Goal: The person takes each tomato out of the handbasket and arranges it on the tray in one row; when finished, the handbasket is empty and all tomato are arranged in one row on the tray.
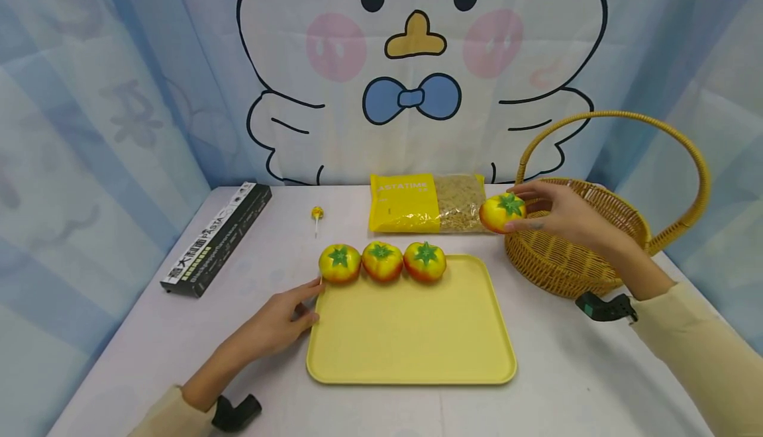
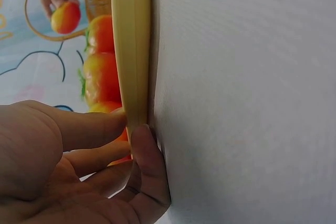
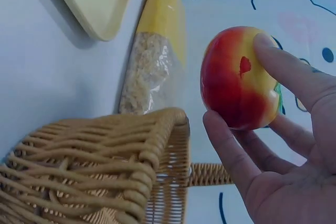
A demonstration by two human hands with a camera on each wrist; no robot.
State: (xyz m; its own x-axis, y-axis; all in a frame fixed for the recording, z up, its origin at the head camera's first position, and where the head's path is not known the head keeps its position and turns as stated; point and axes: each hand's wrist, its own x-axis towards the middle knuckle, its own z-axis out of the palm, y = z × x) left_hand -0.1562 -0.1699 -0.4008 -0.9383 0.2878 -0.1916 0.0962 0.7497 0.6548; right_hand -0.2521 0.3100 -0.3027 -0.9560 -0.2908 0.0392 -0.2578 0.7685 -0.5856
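Note:
My right hand (image 1: 554, 210) holds a red-and-yellow toy tomato (image 1: 503, 212) in the air beside the basket's left rim. In the right wrist view, thumb and fingers curl round this tomato (image 3: 239, 80), clear of the wicker basket (image 3: 105, 166). At the left edge of the yellow tray (image 1: 411, 331), my left hand (image 1: 274, 321) pinches the rim. The left wrist view shows fingertips on both sides of the tray's edge (image 2: 134, 51). Three similar tomatoes (image 1: 382, 261) with green leaf tops sit in a row along the tray's far edge, the leftmost at its corner.
The wicker basket (image 1: 554, 265) with a tall arched handle (image 1: 703, 172) stands on the right. Behind the tray lies a yellow pasta bag (image 1: 405, 205) with a see-through half. A small lollipop (image 1: 317, 213) and a long black pasta box (image 1: 217, 238) lie on the left.

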